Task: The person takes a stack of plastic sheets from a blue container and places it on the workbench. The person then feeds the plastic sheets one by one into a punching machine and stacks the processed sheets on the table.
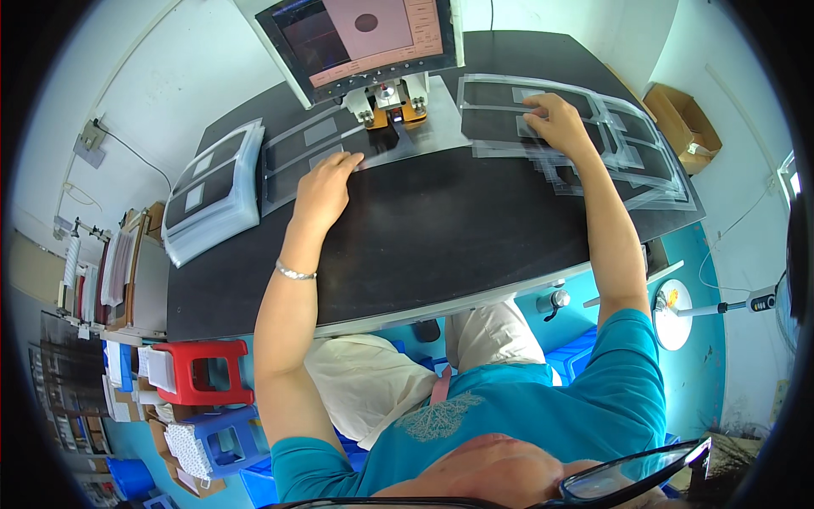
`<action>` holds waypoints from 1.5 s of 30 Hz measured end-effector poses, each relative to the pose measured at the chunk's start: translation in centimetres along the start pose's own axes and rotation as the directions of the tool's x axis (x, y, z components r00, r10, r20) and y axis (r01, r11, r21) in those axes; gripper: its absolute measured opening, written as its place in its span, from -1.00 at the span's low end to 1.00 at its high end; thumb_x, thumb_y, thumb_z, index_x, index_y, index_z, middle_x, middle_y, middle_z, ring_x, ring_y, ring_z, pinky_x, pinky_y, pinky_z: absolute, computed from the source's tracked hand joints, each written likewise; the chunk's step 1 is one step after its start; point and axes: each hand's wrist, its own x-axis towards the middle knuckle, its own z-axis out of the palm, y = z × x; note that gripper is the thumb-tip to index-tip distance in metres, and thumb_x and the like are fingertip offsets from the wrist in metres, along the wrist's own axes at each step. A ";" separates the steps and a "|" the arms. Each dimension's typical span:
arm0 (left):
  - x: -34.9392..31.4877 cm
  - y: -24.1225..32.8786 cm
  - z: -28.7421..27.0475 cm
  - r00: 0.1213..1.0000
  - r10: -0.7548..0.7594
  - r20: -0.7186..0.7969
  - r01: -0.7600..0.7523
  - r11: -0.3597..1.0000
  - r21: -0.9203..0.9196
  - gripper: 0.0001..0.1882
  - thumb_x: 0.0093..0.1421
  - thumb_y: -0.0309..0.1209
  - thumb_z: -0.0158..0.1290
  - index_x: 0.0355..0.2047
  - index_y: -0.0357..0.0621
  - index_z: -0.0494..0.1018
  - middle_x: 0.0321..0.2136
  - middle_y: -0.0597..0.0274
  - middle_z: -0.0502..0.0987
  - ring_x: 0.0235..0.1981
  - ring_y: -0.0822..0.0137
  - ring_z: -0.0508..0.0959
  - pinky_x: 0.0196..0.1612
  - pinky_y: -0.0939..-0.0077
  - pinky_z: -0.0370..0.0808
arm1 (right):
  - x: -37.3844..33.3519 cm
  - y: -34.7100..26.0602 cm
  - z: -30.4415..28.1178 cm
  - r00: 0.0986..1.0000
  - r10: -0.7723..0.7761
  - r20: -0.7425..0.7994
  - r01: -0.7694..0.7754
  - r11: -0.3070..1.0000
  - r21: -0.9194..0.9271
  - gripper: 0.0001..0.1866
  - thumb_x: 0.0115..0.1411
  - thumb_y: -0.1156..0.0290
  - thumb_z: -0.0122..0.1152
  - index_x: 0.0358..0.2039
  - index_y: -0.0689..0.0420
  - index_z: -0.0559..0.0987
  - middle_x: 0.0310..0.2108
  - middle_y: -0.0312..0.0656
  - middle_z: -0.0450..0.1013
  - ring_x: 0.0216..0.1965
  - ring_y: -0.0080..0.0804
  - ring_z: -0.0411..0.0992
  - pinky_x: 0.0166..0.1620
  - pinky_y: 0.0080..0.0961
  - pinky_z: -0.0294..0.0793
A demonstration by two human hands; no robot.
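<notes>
My left hand has its fingers bent and pressed together on the near edge of a clear plastic sheet, which lies left of the machine head and runs up to it. My right hand rests over the right-hand pile of clear plastic sheets, its fingers curled and pinching at the top sheet. What lies under the fingertips is partly hidden. The sheets carry dark panels and small pale rectangles. Above the machine head stands a monitor showing a dark round spot.
A thick, neat stack of similar sheets lies on the left of the black table. Beyond the table's right edge is an open cardboard box. Red and blue plastic stools stand on the floor at the lower left.
</notes>
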 end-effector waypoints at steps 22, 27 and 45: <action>1.4 -0.8 3.5 0.997 -0.040 -0.064 0.041 0.999 0.014 -0.40 0.12 -0.76 -0.11 0.17 -0.07 0.40 0.19 0.17 0.44 0.20 0.15 0.45 0.18 0.30 0.48 | -0.2 -0.6 0.1 0.999 0.002 0.045 -0.003 1.000 0.030 -0.65 0.17 0.39 0.29 -0.01 0.14 0.63 -0.07 -0.10 0.58 -0.08 -0.29 0.59 -0.01 -0.37 0.54; 1.2 -1.5 3.3 0.995 0.015 -0.099 -0.004 0.994 0.106 -0.43 0.14 -0.72 -0.08 0.18 -0.09 0.39 0.16 0.05 0.45 0.16 0.05 0.46 0.17 0.24 0.45 | -0.4 -2.2 0.4 0.990 0.029 0.135 -0.048 0.989 0.140 -0.65 0.20 0.41 0.29 0.00 0.19 0.61 -0.11 -0.13 0.59 -0.20 -0.39 0.58 -0.11 -0.46 0.56; -2.0 7.6 -3.1 0.898 0.427 -0.106 -0.432 0.811 -0.395 -0.59 0.27 -0.40 0.08 0.14 0.09 0.46 -0.02 0.19 0.60 -0.10 0.09 0.63 -0.08 0.25 0.61 | -1.8 -6.5 2.0 0.853 0.123 0.508 -0.410 0.759 0.506 -0.57 0.27 0.36 0.23 0.12 0.22 0.52 -0.32 -0.44 0.48 -0.44 -0.79 0.29 -0.49 -0.73 0.17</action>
